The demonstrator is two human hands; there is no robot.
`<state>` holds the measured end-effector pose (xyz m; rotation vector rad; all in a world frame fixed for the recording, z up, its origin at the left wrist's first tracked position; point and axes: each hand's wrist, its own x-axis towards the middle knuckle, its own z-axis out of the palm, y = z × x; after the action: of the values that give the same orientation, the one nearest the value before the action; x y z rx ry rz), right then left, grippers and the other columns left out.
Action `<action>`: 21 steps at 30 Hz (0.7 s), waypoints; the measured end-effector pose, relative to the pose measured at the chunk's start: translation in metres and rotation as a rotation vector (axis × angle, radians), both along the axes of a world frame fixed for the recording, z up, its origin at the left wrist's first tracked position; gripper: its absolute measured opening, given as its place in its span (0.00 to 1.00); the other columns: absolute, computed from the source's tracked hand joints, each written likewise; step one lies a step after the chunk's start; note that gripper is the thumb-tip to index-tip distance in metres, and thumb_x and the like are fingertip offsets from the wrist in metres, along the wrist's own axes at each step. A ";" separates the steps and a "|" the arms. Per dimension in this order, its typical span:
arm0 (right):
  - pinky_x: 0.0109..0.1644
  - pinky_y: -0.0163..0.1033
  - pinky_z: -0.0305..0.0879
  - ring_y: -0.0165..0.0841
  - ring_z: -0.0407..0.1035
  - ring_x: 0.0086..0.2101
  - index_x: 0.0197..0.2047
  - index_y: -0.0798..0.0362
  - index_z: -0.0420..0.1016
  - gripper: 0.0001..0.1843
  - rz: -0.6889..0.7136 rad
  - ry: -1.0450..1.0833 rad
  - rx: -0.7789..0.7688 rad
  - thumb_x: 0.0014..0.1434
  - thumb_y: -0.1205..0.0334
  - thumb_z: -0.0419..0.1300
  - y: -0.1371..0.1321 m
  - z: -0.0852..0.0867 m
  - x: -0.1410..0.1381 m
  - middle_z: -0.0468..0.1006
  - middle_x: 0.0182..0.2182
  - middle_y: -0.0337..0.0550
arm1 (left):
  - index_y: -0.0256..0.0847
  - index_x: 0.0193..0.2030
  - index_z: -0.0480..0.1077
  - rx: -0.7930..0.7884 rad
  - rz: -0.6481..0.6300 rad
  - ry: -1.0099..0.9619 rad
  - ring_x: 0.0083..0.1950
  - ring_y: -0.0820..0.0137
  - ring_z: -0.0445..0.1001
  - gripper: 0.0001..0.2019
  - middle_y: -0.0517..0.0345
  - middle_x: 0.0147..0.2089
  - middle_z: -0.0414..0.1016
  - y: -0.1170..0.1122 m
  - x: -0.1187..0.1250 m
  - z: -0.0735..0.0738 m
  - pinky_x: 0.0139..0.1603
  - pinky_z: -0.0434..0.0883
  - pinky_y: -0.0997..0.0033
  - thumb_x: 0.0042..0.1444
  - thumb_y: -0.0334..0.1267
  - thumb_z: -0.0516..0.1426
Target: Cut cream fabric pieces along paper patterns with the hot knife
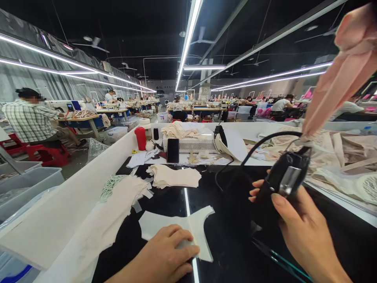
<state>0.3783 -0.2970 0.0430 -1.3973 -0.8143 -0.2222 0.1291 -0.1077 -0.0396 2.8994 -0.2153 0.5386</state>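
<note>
My left hand point(165, 255) rests palm down on a white cut fabric piece point(200, 226) lying on the black glossy table point(232, 236), fingers curled and pressing on it. My right hand point(297, 220) is wrapped around a black handheld tool point(285, 177) with a clear window and a black cord point(253, 151) that loops back across the table. The tool is raised above the table, to the right of the fabric piece. A pink cloth point(338, 74) hangs down just above the tool's tip.
A stack of cream fabric pieces point(173, 176) lies mid-table, more cream cloth point(118, 204) at the left. A phone point(172, 150), a red bottle point(140, 138) and a white machine point(191, 144) stand behind. Lace pieces point(347, 157) fill the right bench. A seated person point(32, 120) works at far left.
</note>
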 end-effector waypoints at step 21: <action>0.28 0.35 0.67 0.27 0.66 0.24 0.45 0.44 0.60 0.22 0.539 0.324 0.317 0.61 0.49 0.70 0.036 -0.004 -0.099 0.73 0.29 0.30 | 0.40 0.42 0.69 0.104 -0.149 0.048 0.41 0.64 0.77 0.11 0.56 0.39 0.76 -0.027 0.020 0.033 0.44 0.76 0.62 0.76 0.36 0.48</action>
<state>0.2796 -0.2606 0.0387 -0.8475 -0.8119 0.2771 0.1494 -0.1350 -0.0065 2.9606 -0.4608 0.4447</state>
